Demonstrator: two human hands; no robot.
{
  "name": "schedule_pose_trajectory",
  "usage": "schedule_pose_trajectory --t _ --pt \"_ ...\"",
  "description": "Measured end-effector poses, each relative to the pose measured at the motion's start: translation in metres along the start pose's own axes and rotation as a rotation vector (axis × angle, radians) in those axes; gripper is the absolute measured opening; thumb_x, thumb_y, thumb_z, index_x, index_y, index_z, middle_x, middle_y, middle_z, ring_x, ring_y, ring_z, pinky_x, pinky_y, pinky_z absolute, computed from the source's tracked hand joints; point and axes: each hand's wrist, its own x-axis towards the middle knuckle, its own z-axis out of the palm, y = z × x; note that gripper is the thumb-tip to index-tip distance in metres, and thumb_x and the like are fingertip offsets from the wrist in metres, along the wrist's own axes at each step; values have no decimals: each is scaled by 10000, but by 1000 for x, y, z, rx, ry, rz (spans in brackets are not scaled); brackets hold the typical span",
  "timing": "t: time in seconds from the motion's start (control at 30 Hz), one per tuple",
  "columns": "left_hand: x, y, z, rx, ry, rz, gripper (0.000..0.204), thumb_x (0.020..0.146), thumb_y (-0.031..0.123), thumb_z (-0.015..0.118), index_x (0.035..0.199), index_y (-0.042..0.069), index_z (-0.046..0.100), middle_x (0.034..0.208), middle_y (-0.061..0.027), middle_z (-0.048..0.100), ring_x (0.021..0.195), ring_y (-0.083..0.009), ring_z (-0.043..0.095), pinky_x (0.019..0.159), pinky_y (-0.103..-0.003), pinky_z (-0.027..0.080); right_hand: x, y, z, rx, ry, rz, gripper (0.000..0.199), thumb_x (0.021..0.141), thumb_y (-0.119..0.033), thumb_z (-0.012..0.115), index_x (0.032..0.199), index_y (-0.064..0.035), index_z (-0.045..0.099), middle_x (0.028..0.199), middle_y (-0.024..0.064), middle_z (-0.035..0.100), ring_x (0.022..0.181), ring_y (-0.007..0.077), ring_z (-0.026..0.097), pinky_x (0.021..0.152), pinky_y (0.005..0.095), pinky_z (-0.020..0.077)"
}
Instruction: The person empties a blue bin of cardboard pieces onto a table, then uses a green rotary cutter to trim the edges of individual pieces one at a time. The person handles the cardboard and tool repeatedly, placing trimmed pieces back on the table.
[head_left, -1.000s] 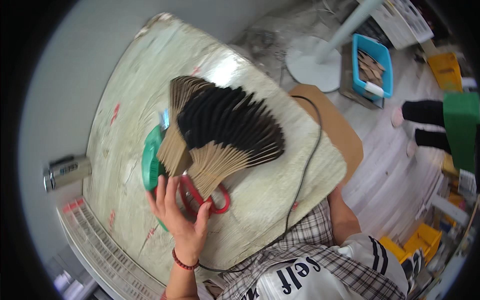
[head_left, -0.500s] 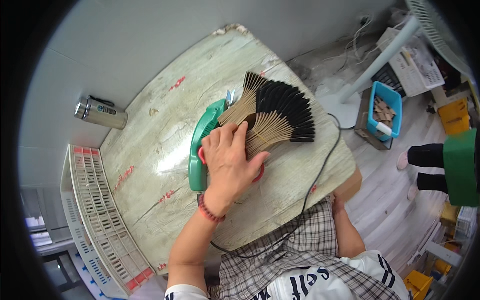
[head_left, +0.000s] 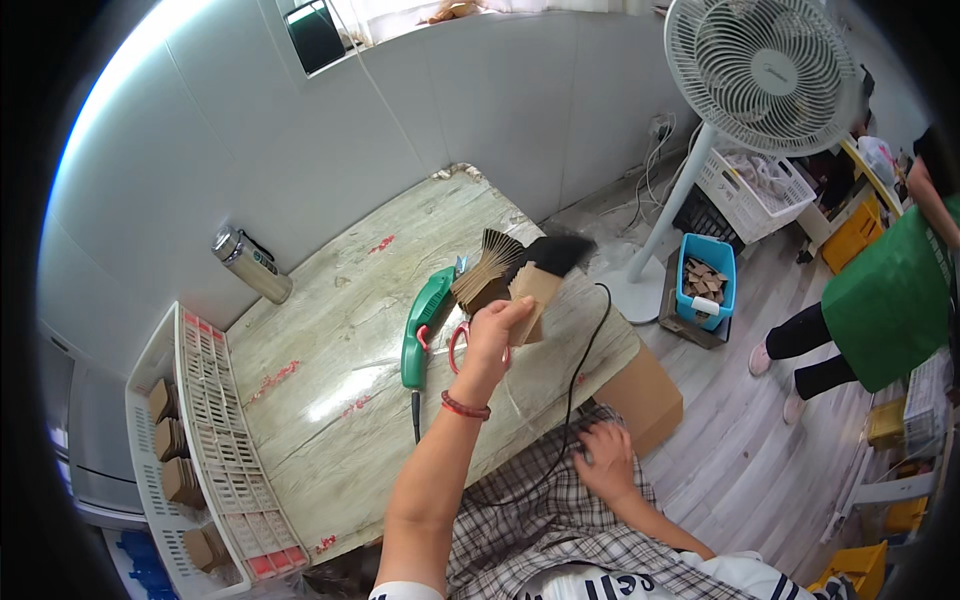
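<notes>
At the far left edge of the frame the white slotted rack (head_left: 215,440) holds small brown bundles, and the steel flask (head_left: 250,265) lies by the wall in the upper left. Left of centre, the green corded tool (head_left: 420,325) rests on the counter (head_left: 330,400). Half a second ago your left hand (head_left: 495,335) lay flat on the fanned stack; now you have lifted it above the counter, fingers (head_left: 515,310) pinched shut on one brown card with a black end (head_left: 540,280). The rest of the fan (head_left: 490,270) remains on the counter behind it, with the red-handled scissors (head_left: 460,345) just below. So a single piece has been separated. Lower centre, your right hand (head_left: 603,462) rests on your lap, fingers loosely curled, seemingly holding nothing. Right of it stand the fan stand and blue bin (head_left: 705,280).
</notes>
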Motion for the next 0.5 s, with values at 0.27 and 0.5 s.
schedule_pose_trajectory --t 0.27,0.5 --pt "-59 -15 50 -1001 -546 -137 421 974 413 461 1240 110 583 1172 -101 636 1042 -253 618 940 -524 437 -3 10 7 58 111 10 296 726 -194 697 990 -75 636 1042 83 609 1080 282 543 955 436 398" --pt "-65 -18 57 -1004 -552 -156 413 975 406 455 1232 110 583 1122 -103 653 1005 -251 629 901 -514 460 -6 17 17 30 128 0 272 721 -189 693 964 -86 628 1014 79 598 1077 278 541 962 431 395"
